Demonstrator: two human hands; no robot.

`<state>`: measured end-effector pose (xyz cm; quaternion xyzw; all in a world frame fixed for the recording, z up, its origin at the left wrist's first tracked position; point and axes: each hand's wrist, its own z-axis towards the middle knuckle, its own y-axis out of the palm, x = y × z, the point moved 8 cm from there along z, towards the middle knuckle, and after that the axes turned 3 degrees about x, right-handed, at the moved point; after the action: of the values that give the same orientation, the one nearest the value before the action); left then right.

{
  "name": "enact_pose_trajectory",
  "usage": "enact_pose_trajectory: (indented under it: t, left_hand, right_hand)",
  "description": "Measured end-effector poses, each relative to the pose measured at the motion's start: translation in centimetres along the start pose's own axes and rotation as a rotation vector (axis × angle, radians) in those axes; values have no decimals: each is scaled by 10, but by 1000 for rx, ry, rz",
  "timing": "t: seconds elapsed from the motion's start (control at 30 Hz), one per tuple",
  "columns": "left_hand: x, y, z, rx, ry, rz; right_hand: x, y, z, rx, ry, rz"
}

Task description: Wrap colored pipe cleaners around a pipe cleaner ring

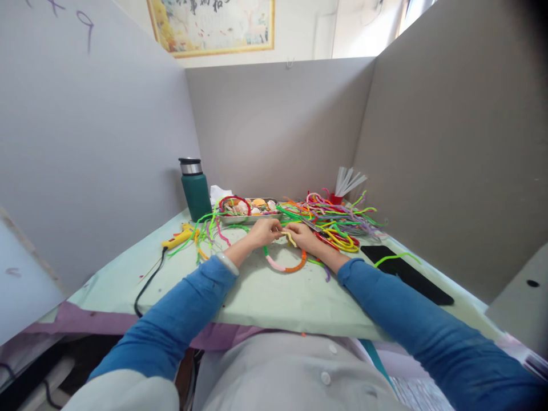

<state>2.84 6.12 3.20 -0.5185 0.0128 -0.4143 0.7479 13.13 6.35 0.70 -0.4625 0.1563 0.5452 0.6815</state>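
Observation:
Near the middle of the table, my left hand (266,232) and my right hand (300,236) meet fingertip to fingertip. Both are closed in a pinch on a pale yellow fuzzy stem (290,238), whose free end hangs down between them. Below the fingers hangs a ring (275,264) wrapped in green, pink and orange sections; its upper part is hidden behind the hands. Whether the yellow stem is wound on the ring I cannot tell.
A green bottle (196,191) and yellow glue gun (180,236) with its cord are at left. Behind my hands sits a metal tray (252,218) of shells. Right are colourful stems (342,220), a red cup (336,199) with white sticks and a black slab (406,275). Grey partitions surround the table.

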Motion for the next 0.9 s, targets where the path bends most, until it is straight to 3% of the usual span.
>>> enact_pose_trajectory:
  t: [0.9]
  left_hand:
    - [-12,7,-4,-86,-269,-253]
  right_hand:
    - [-6,1,-4,-44,21,-9]
